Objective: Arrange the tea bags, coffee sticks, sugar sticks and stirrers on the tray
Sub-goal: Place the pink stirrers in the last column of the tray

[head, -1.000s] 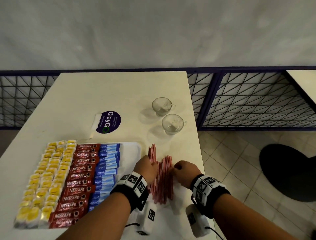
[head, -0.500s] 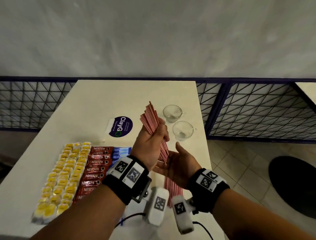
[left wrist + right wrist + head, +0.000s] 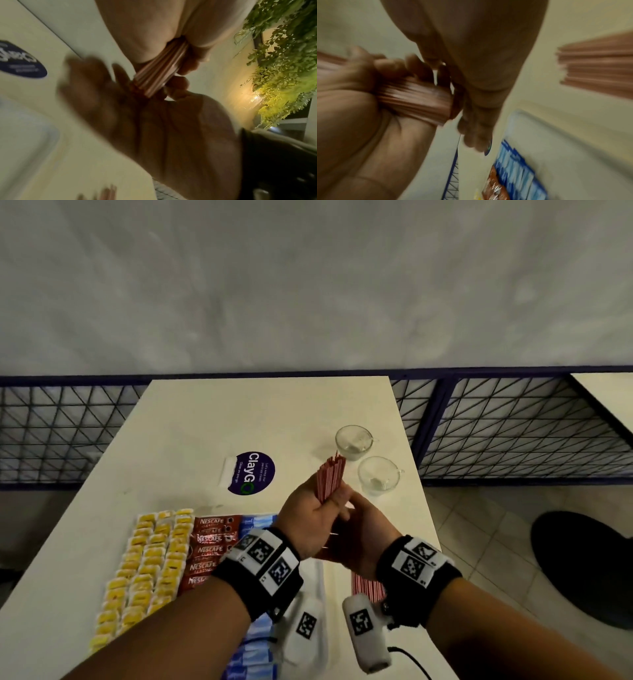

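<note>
My left hand (image 3: pixel 313 515) grips a bundle of red stirrers (image 3: pixel 329 478) and holds it almost upright above the table. My right hand (image 3: pixel 363 537) is open, its flat palm (image 3: pixel 163 121) against the bundle's lower ends (image 3: pixel 154 79). More stirrers (image 3: pixel 367 588) lie on the table under my right wrist, right of the white tray (image 3: pixel 319 577). On the tray lie rows of yellow tea bags (image 3: pixel 150 559), red coffee sticks (image 3: pixel 209 549) and blue sugar sticks (image 3: pixel 257 522). My arms hide the tray's near right part.
Two glass cups (image 3: pixel 353 438) (image 3: pixel 378 475) stand just beyond the raised bundle, near the table's right edge (image 3: pixel 414 474). A round purple sticker (image 3: pixel 251 473) lies behind the tray. A blue mesh railing (image 3: pixel 513 433) runs behind the table.
Both hands left the stirrer pile on the table. The left hand lifted a bundle and turned it more upright, and the right palm came up against its lower ends.
</note>
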Tool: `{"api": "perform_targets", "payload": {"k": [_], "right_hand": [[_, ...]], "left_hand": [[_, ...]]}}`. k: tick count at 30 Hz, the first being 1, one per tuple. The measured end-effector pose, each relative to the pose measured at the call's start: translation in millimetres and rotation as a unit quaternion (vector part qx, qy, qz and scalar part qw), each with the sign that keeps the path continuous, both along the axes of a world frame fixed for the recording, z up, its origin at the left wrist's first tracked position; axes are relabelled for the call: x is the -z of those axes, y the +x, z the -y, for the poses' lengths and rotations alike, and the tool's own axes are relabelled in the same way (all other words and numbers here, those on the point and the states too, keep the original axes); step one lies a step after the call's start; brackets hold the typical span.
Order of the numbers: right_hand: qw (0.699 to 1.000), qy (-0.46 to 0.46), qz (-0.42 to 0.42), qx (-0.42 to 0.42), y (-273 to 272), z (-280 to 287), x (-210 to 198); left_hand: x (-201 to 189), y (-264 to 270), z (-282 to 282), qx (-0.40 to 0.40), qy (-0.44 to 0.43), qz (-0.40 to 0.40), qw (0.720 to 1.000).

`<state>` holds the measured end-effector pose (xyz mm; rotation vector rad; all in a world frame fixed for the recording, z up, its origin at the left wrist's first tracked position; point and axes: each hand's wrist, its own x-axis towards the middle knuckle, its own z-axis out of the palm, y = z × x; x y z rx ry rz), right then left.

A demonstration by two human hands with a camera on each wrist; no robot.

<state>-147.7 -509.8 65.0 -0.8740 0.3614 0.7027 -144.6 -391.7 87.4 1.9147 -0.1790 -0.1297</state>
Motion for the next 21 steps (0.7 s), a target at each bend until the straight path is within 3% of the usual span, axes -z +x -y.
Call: {"api": "perform_targets", "payload": {"k": [3,6,9,10,11,15,19,21], "right_hand": [[0.989,-0.109,0.094,0.02,16.7,4.6,-7.5],[0.958,-0.198,0.201,0.053,29.1,-2.8,-30.2],[0.89,-0.348,0.29,-0.056,29.2,-19.2,-32.1],[0.871,-0.377,0.306,-0.079,28.6,-21.9,-31.9],[0.872,-0.371,0.309,-0.076,29.8,-21.9,-30.9],[0.942,-0.218,0.256,-0.01,28.8,-20.7,-30.0],[0.951,-0.17,0.251,-0.065,23.4,-36.3,-24.4],[0.944,-0.205,0.253,-0.051,30.0,-36.5,-24.6]], "left_hand": [[-3.8,10.5,-26.8,0.028,0.18,0.026,0.983],[-2.2,13.9,-41.7,0.112,0.364,0.045,0.924],[-2.0,14.3,-32.6,0.177,0.478,0.083,0.856],[-2.6,13.6,-30.4,0.188,0.489,0.085,0.847],[-1.4,13.6,-30.6,0.186,0.482,0.074,0.853],[-6.3,11.8,-41.0,0.082,0.333,-0.001,0.939],[-19.6,7.5,-33.1,0.079,0.226,-0.04,0.97],[-20.8,4.5,-34.5,0.064,0.155,-0.083,0.982]]}}
